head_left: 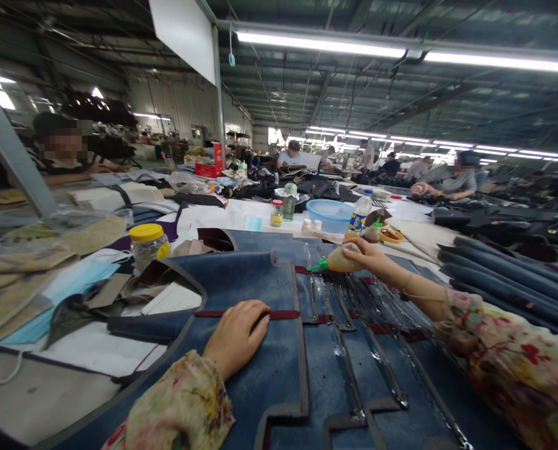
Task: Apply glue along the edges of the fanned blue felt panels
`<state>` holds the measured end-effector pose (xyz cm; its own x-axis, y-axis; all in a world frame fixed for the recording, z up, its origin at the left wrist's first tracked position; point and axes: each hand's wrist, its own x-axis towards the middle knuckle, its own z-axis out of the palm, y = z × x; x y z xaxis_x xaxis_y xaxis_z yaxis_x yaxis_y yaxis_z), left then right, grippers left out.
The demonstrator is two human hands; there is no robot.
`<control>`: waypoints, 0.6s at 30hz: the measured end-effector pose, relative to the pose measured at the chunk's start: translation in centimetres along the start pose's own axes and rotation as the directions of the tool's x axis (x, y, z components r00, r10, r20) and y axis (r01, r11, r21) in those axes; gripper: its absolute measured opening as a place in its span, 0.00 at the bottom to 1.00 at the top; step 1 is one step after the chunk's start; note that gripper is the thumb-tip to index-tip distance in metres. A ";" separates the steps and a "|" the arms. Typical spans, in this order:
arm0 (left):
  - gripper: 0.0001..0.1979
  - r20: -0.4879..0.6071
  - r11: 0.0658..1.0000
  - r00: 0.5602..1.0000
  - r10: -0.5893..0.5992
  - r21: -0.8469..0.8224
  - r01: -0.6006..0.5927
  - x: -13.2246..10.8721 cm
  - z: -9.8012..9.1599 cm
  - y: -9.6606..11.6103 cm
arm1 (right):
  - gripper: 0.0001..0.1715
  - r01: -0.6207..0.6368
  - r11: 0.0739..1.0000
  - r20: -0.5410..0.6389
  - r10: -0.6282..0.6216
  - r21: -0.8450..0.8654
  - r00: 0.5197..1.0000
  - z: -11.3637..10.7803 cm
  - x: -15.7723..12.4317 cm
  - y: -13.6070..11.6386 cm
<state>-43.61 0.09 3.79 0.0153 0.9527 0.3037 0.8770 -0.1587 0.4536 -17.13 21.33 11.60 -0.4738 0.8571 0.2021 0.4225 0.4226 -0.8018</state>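
One hand flat on blue, the other squeezing a bottle

I take the left hand as the centre of my dial, with 12 pointing away from the wearer. That left hand [239, 334] lies palm down and relaxed, fingers nearly together, thumb a little apart. It grips nothing; it rests on a blue panel [279, 362], fingers over a dark red strip [284, 314]. At 2 o'clock I have the right hand [365, 251], fingers curled around a squeeze bottle [342, 260] tipped on its side, its green nozzle [318, 266] pointing to 9. The nozzle is above blue pieces crossed by narrow glossy grey strips [347, 365]; I cannot tell whether its tip touches them.

Counting round: one yellow-lidded jar [148, 245] between 10 and 11; one red-lidded jar [277, 214] between 12 and 1; two small white bottles [312, 225] and one blue basin [332, 220] at 1; one labelled clear bottle [360, 212] between 1 and 2; a second green-tipped bottle [373, 233] at 2. Near 3 lies a stack of blue pieces [498, 275], overlapping too much for me to count.
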 end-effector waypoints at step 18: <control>0.13 -0.006 1.000 1.000 0.012 0.011 -0.012 0.1 0.1 -0.1 | 0.25 0.002 0.985 0.097 0.015 -0.173 0.995 0.4 -2.5 -2.3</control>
<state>-43.61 0.19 3.69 0.0226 0.9491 0.3141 0.8818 -0.1670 0.4410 -17.21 18.11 12.73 -0.5401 0.8307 0.1347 0.5485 0.4689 -0.6923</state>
